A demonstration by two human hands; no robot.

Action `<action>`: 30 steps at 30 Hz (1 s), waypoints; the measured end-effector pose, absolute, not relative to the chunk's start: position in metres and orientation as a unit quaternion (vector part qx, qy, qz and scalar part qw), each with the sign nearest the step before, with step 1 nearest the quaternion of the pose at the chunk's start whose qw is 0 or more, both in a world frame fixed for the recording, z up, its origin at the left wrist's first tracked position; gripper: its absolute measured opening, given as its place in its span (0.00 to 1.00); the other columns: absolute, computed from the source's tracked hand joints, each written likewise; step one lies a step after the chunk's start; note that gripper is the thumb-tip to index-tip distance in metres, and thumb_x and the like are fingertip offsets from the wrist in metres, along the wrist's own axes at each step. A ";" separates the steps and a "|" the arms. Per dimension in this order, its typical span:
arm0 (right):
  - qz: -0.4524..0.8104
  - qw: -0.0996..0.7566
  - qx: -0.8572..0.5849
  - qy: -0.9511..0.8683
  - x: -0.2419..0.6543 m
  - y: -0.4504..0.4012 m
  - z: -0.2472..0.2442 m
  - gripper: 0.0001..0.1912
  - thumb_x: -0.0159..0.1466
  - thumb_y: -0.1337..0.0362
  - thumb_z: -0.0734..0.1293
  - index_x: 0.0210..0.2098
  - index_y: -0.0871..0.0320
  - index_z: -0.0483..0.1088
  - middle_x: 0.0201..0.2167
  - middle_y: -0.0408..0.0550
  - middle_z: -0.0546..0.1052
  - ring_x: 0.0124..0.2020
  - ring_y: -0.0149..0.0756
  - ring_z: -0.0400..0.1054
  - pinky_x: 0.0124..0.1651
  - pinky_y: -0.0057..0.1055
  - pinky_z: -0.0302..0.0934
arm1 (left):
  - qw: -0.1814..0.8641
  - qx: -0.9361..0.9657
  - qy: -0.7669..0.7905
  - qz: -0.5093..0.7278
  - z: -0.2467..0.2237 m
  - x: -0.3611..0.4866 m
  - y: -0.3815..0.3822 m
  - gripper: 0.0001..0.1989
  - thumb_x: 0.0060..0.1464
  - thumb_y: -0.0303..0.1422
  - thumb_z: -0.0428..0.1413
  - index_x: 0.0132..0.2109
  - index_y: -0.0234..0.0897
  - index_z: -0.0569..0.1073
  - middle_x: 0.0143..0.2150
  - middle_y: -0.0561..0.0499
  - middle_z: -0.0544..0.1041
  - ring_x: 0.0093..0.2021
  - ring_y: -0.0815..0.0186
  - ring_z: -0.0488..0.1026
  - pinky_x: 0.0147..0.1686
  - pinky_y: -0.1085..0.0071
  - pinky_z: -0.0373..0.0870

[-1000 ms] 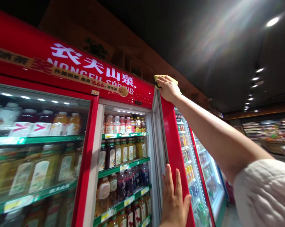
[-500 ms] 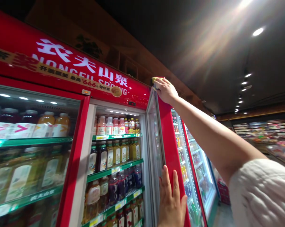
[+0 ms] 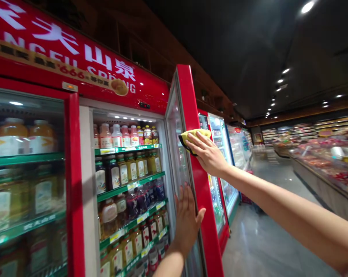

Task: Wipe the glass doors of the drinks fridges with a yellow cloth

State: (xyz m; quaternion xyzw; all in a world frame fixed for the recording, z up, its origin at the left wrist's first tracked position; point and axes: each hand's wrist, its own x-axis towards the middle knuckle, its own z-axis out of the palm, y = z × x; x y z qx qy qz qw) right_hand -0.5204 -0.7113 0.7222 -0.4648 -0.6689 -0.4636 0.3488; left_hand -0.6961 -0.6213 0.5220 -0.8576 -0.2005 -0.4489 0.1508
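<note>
Yellow cloth (image 3: 184,136) held beneath outstretched right fingers (image 3: 198,141); left fingers (image 3: 186,197) straight.

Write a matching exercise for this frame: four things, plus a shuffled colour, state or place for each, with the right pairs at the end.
Things:
1. Cleaning cloth
2. Left hand
3. Cooler door by the hands
4. Shelf-edge strips

Descriptions:
A. Green, bearing price labels
B. Swung open, with a red edge
C. Bare, lower than the right hand
D. Yellow with a dark border

Pairs: 1-D, 2-C, 3-B, 4-A
</note>
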 end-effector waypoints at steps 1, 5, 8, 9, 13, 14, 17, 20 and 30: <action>-0.457 0.347 -0.469 -0.672 -0.522 -0.713 0.717 0.33 0.67 0.69 0.57 0.71 0.52 0.59 0.75 0.43 0.56 0.77 0.45 0.39 0.75 0.53 0.48 | 0.153 -0.860 -0.201 -0.442 0.524 -0.696 -0.622 0.49 0.67 0.35 0.53 0.75 0.42 0.22 0.78 0.35 0.45 0.77 0.48 0.37 0.71 0.38 0.53; -0.445 0.368 -0.489 -0.654 -0.525 -0.715 0.739 0.34 0.66 0.72 0.56 0.71 0.54 0.60 0.74 0.43 0.57 0.77 0.43 0.40 0.76 0.51 0.46 | 0.155 -0.867 -0.200 -0.429 0.533 -0.704 -0.625 0.49 0.67 0.37 0.54 0.76 0.41 0.25 0.78 0.34 0.43 0.77 0.49 0.34 0.72 0.40 0.51; -0.430 0.392 -0.510 -0.633 -0.528 -0.716 0.733 0.36 0.65 0.73 0.57 0.72 0.54 0.58 0.75 0.43 0.55 0.77 0.45 0.39 0.76 0.53 0.46 | 0.156 -0.884 -0.188 -0.398 0.535 -0.716 -0.621 0.50 0.65 0.41 0.57 0.76 0.43 0.30 0.79 0.37 0.41 0.77 0.48 0.34 0.73 0.40 0.48; -0.423 0.398 -0.516 -0.630 -0.529 -0.717 0.718 0.37 0.65 0.73 0.57 0.73 0.54 0.57 0.75 0.43 0.55 0.77 0.45 0.38 0.75 0.54 0.47 | 0.156 -0.892 -0.181 -0.383 0.533 -0.720 -0.619 0.50 0.64 0.43 0.58 0.77 0.43 0.31 0.79 0.37 0.41 0.77 0.47 0.34 0.73 0.41 0.47; -0.398 0.401 -0.531 -0.631 -0.539 -0.728 0.620 0.35 0.67 0.72 0.56 0.73 0.52 0.56 0.74 0.46 0.57 0.77 0.47 0.38 0.74 0.56 0.51 | 0.155 -0.906 -0.174 -0.353 0.522 -0.730 -0.612 0.51 0.62 0.43 0.59 0.77 0.42 0.33 0.78 0.36 0.44 0.77 0.46 0.36 0.72 0.40 0.48; -0.393 0.394 -0.535 -0.636 -0.541 -0.731 0.600 0.35 0.67 0.71 0.56 0.73 0.51 0.57 0.74 0.46 0.58 0.77 0.47 0.39 0.73 0.57 0.52 | 0.154 -0.905 -0.177 -0.355 0.520 -0.730 -0.611 0.51 0.62 0.43 0.59 0.77 0.42 0.34 0.78 0.36 0.45 0.77 0.46 0.36 0.72 0.39 0.48; -0.387 0.367 -0.542 -0.649 -0.543 -0.732 0.580 0.34 0.67 0.72 0.57 0.71 0.50 0.60 0.73 0.46 0.60 0.77 0.48 0.41 0.73 0.57 0.52 | 0.148 -0.908 -0.175 -0.351 0.515 -0.728 -0.608 0.50 0.62 0.42 0.59 0.77 0.42 0.34 0.78 0.35 0.45 0.77 0.47 0.35 0.71 0.39 0.50; -0.392 0.380 -0.539 -0.642 -0.539 -0.727 0.616 0.34 0.66 0.74 0.56 0.70 0.52 0.61 0.73 0.45 0.59 0.77 0.46 0.39 0.74 0.56 0.50 | 0.138 -0.913 -0.169 -0.345 0.515 -0.724 -0.608 0.49 0.64 0.44 0.57 0.77 0.40 0.33 0.78 0.35 0.43 0.77 0.48 0.33 0.71 0.38 0.50; -0.350 0.414 -0.568 -0.620 -0.538 -0.742 0.515 0.36 0.66 0.74 0.56 0.72 0.50 0.57 0.73 0.48 0.59 0.77 0.47 0.38 0.72 0.60 0.54 | 0.080 -0.937 -0.164 -0.299 0.530 -0.715 -0.627 0.48 0.57 0.34 0.64 0.76 0.47 0.47 0.76 0.39 0.55 0.77 0.50 0.44 0.73 0.42 0.47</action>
